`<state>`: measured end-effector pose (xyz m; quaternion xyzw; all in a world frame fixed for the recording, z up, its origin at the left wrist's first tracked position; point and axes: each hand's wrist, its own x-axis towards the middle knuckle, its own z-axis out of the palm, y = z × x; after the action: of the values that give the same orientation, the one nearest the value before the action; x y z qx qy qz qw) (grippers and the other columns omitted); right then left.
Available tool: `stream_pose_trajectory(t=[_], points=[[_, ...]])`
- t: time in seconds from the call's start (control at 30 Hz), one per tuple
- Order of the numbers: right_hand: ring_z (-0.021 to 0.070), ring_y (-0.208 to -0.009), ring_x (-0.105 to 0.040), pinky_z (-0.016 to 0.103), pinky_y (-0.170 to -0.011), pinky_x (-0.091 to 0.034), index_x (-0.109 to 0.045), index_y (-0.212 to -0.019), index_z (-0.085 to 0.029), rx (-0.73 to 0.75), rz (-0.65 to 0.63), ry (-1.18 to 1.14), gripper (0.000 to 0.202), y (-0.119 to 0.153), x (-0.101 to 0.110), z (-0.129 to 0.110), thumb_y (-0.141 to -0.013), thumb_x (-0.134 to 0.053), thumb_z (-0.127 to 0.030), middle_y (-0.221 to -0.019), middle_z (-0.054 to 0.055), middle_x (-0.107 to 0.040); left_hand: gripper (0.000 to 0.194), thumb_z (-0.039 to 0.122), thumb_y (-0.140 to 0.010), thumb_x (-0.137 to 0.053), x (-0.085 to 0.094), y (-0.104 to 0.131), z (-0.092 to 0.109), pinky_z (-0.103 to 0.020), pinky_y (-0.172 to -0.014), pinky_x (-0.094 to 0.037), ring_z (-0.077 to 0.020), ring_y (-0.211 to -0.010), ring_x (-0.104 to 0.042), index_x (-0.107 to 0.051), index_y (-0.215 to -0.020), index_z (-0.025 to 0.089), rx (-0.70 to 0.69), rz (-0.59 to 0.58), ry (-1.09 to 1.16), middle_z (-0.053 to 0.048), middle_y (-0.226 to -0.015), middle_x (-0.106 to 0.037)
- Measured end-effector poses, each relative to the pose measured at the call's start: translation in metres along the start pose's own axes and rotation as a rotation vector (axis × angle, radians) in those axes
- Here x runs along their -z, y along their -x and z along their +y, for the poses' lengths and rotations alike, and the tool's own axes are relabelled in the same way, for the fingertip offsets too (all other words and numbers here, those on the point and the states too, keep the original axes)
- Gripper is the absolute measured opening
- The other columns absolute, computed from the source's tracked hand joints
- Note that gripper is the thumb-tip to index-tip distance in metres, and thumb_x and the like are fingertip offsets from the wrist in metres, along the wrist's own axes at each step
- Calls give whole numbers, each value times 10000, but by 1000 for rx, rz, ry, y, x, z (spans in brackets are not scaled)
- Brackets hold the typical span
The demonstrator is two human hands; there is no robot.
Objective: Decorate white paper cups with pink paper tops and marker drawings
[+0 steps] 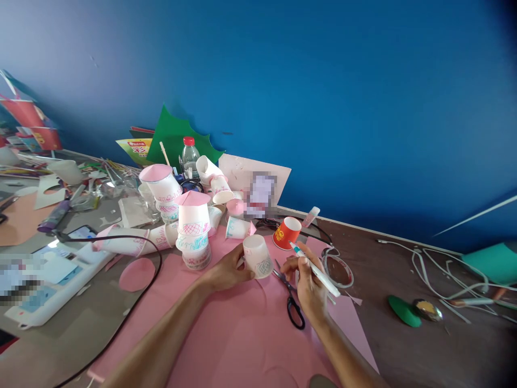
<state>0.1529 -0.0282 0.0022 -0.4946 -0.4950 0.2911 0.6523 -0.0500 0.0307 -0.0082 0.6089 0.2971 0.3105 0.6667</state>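
My left hand grips a white paper cup by its side, above the pink paper. A dark crosshatched pattern shows near the cup's lower right. Held in my right hand is a white marker with a teal end, pointing up and left, apart from the cup. Black-handled scissors lie between my hands, partly hidden by the right one. Just beyond stands a red paper cup. Left of my left hand, a stack of decorated paper cups wears a pink cone top.
Another cup tower and a red-capped bottle stand behind. A roll of tape lies right of my right hand. White cables cross the right side; a black cable curves at left. The blue wall bounds the back.
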Motion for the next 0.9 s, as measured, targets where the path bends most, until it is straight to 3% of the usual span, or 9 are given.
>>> stream_pose_trajectory(t=[0.23,0.4,0.63,0.9], points=[[142,-541,-549,285,-555,-462,-604,-1002,-215,4,-68,28,210,2,-2,2,-893,-568,-391,-606,-29,-632,571,258,-739,-691,-1,2,8,-388,-926,-445,-277,-1150,-511,-468,-1262,197,62,9,-44,-82,-1230,-578],[146,-520,-500,282,-522,-420,-624,-1066,-193,49,-133,-9,368,9,5,7,-958,-412,-474,-548,-29,-562,621,250,-745,-699,1,1,4,-401,-995,-410,-280,-1228,-476,-438,-1307,213,15,3,10,-90,-1308,-539],[118,-451,-440,256,-464,-353,-681,-810,-190,24,-60,20,378,14,8,13,-947,-454,-459,-492,-43,-471,630,285,-750,-707,-1,2,10,-375,-938,-429,-264,-1154,-503,-443,-1318,212,32,4,8,-79,-1245,-562],[118,-443,-410,257,-444,-334,-668,-764,-199,12,-112,-6,375,14,-2,3,-931,-477,-475,-489,-44,-450,596,304,-754,-714,-1,1,8,-357,-900,-438,-250,-1081,-527,-476,-1289,198,7,7,6,-76,-1181,-577]])
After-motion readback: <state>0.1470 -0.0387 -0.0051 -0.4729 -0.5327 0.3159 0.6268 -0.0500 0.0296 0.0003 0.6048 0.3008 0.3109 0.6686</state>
